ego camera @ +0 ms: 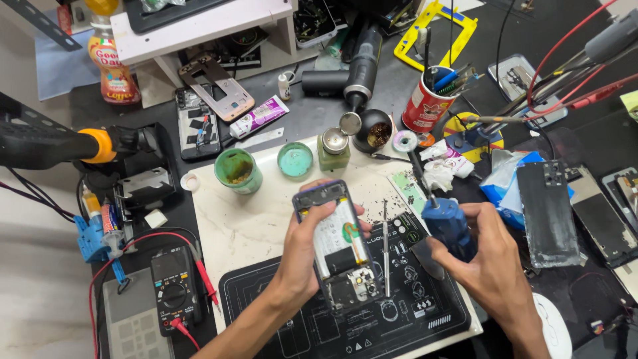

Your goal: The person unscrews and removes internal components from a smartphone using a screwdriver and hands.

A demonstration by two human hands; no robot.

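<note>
Nearest the camera lies a black work mat printed with white outlines, resting on a pale marble-look slab on the dark table. Above the mat the left hand holds an opened phone with its back removed, battery and circuit board showing; the fingers are clenched around its edges, thumb on the left side and fingertips curled over the right rim. Just beside the phone's right edge a thin metal tool lies on the mat. The right hand is clenched around a blue-handled tool, whose dark shaft points up and away from the person.

To the left sits a black multimeter with red leads. On the right lies a dark phone back cover.

Farther off, on the slab's far edge, stand a green jar, its round green lid lying beside it, and a small pump bottle. Beyond those are a red cup stuffed with tools, a black cylindrical tool, another stripped phone and a bottle with an orange label at far left.
</note>
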